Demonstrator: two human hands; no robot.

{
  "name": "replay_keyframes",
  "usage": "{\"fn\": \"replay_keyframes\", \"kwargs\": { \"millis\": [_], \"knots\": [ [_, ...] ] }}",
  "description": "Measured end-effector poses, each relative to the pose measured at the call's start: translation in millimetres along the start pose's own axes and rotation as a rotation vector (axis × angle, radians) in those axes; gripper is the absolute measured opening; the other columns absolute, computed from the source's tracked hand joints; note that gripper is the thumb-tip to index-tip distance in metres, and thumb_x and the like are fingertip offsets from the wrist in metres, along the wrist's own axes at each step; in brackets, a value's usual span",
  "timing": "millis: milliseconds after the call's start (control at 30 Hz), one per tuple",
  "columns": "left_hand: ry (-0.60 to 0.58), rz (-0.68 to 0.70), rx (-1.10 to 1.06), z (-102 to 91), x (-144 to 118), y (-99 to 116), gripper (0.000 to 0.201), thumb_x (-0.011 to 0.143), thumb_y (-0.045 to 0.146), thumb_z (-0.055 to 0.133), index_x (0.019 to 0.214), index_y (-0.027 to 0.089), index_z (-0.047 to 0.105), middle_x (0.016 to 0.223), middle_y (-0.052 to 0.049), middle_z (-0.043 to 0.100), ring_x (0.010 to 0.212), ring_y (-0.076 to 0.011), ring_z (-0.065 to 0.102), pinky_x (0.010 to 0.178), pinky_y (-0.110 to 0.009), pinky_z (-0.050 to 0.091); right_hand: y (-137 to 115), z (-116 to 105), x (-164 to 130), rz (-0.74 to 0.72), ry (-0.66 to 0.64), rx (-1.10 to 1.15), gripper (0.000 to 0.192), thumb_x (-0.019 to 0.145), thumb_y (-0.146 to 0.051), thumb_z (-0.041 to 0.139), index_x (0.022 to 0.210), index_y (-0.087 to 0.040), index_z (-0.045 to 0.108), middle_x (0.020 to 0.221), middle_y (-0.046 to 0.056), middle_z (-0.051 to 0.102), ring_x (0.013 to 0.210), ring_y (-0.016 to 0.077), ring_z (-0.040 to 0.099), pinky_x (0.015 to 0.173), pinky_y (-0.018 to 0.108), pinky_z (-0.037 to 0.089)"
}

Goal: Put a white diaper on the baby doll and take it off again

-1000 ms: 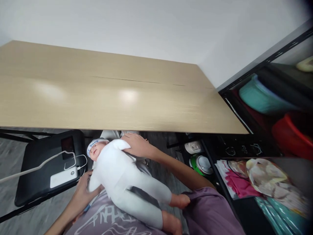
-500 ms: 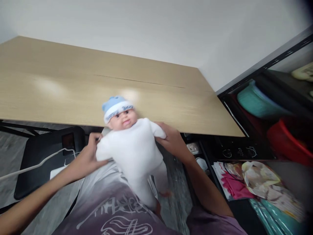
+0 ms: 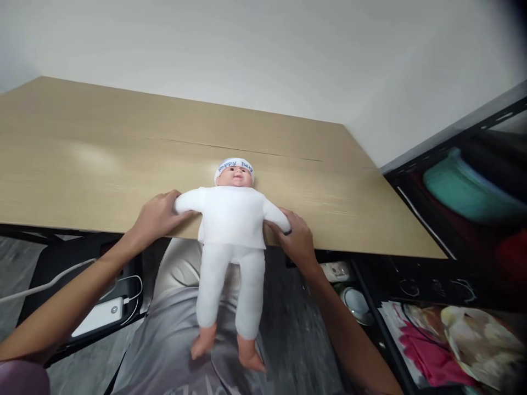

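A baby doll (image 3: 234, 216) in a white top and trousers lies face up at the table's near edge. Its white headband with blue "Happy Baby" lettering shows above the face. The upper body rests over the wooden table (image 3: 102, 181), while its legs and bare feet extend past the edge, above my lap. My left hand (image 3: 158, 214) is closed around the doll's sleeve on the left. On the other side, my right hand (image 3: 295, 237) grips the opposite sleeve end. Both doll arms are spread outward, and the doll's hands are hidden in my grasp.
A white power bank (image 3: 101, 317) with a cable sits on a black seat (image 3: 45, 274) at lower left. To the right, shelves hold a teal basin (image 3: 465, 186), a red container (image 3: 513, 255) and pink cloth (image 3: 430, 351). A pale wall rises behind the table.
The doll has moved to the right and straightened from a tilt, its torso now over the table edge. Both hands still hold its arms, now spread wider. My view has shifted slightly.
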State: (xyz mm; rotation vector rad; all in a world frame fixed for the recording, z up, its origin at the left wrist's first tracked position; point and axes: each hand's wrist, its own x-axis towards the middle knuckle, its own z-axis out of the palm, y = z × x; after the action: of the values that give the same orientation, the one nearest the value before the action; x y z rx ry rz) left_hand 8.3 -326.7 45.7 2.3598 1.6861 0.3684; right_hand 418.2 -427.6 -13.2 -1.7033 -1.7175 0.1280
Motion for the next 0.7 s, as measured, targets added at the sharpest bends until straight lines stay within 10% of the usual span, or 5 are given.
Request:
{"fn": "replay_keyframes", "kwargs": {
  "millis": [700],
  "knots": [
    [0.405,0.002,0.105,36.6,266,-74,0.071,0.1,0.081,0.058,0.126,0.016,0.071,0.128,-0.022,0.075,0.12,-0.0434,0.067,0.113,-0.054,0.04,75,124,283,-0.235,0.07,-0.091,0.067,0.114,-0.075,0.049,0.143,-0.019,0.07,0.137,0.019,0.078,0.125,0.0392,0.068,0.116,0.056,0.053]
  ]
}}
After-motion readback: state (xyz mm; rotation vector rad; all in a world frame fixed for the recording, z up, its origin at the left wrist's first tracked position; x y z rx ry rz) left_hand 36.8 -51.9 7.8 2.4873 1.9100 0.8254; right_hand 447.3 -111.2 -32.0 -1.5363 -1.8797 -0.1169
